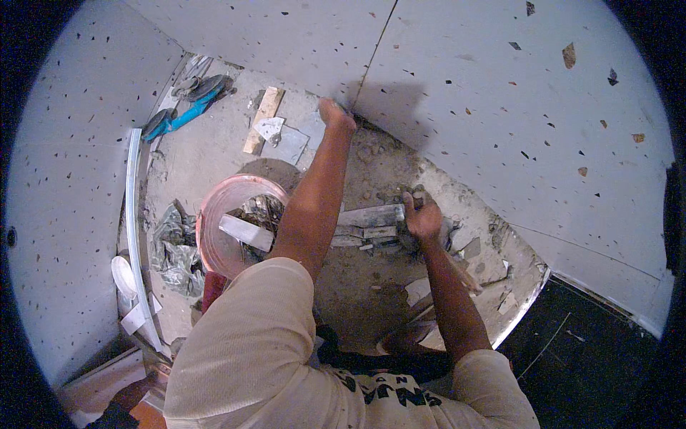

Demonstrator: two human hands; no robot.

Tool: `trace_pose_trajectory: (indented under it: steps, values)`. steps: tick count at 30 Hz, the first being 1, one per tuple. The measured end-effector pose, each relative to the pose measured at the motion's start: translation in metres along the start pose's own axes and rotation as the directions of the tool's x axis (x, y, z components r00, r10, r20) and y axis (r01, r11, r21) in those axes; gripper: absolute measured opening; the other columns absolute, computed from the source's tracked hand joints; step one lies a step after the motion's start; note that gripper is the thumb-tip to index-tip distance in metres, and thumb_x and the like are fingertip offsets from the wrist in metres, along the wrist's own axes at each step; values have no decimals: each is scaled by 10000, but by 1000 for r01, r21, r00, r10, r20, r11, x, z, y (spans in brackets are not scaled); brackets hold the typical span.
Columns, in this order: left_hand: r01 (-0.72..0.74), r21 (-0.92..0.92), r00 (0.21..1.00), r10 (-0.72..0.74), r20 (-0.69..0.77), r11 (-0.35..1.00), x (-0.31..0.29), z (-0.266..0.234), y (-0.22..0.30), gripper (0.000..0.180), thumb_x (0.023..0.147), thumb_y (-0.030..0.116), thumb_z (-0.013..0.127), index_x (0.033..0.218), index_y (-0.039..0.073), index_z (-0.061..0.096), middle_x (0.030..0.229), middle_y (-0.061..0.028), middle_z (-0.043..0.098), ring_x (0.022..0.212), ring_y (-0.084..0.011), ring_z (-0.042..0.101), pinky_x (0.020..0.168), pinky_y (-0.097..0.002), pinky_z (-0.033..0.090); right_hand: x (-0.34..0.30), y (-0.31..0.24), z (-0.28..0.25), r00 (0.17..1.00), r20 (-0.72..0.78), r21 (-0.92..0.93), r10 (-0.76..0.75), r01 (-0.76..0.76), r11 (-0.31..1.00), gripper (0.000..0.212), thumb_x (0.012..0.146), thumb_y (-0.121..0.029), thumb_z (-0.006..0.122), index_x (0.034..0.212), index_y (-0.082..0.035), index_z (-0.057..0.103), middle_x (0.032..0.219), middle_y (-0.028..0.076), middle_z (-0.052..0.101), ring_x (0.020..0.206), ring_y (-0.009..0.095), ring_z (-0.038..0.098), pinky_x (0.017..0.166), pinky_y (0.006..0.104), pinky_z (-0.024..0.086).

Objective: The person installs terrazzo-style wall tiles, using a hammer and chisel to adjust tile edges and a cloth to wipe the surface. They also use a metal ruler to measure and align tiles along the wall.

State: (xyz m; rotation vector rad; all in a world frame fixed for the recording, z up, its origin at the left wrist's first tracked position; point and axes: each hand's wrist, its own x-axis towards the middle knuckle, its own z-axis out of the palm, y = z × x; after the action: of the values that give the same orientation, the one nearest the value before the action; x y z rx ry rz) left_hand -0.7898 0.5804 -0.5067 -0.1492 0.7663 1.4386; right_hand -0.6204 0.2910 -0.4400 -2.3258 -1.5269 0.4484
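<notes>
My left hand [339, 115] reaches out to the foot of the speckled wall panel [457, 79], beside its vertical seam. It seems to touch the panel there; its fingers are mostly hidden. Nearer me, my right hand [424, 217] is closed over the dusty floor, its thumb and fingers bent round something small and dark that I cannot make out. Left of that hand lie several grey tile strips [368, 217]. Under my left forearm stands a pinkish bucket [209, 222] with rubble and a pale block [246, 232] in it.
A wooden board [263, 121] and a grey tile piece [287, 145] lie left of my left hand. Further left are a blue-handled tool [191, 116], a crumpled plastic bag [175, 247] and a long metal strip [133, 207]. Another person's arm [132, 395] shows at lower left. Broken pieces [471, 249] lie at right.
</notes>
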Motion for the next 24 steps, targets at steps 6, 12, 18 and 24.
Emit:
trace_pose_trajectory:
  steps: [6, 12, 18, 24]
  values:
    - [52, 8, 994, -51, -100, 999, 12, -15, -6, 396, 851, 328, 426, 1145, 111, 581, 1103, -65, 620, 975, -263, 589, 833, -442, 464, -2, -18, -17, 1000, 17, -12, -8, 8, 1000, 431, 896, -452, 540, 1013, -47, 632, 975, 221, 632, 893, 425, 607, 783, 489, 490]
    - [112, -4, 994, -112, 1, 994, -14, 9, -10, 470, 852, 331, 384, 1236, 101, 525, 1222, -85, 576, 1112, -295, 549, 920, -497, 443, -2, -5, -16, 998, 63, -26, 22, -20, 999, 397, 916, -417, 516, 1024, -60, 652, 1026, 221, 632, 925, 420, 604, 802, 485, 497]
    - [124, -112, 984, -107, 145, 986, -1, -1, 4, 497, 910, 400, 362, 1272, 97, 516, 1265, -95, 559, 1149, -313, 532, 970, -524, 418, 0, -13, -11, 995, -48, 12, -89, 89, 996, 404, 865, -441, 594, 887, -39, 619, 779, 185, 633, 741, 395, 611, 672, 472, 477]
    - [152, -20, 977, -148, 154, 988, -4, 6, 5, 493, 894, 373, 345, 1250, 95, 545, 1230, -119, 584, 1133, -352, 543, 948, -556, 418, -4, -7, -12, 999, 18, 63, -43, 42, 997, 353, 896, -395, 563, 980, -59, 631, 898, 198, 632, 825, 412, 600, 732, 487, 481]
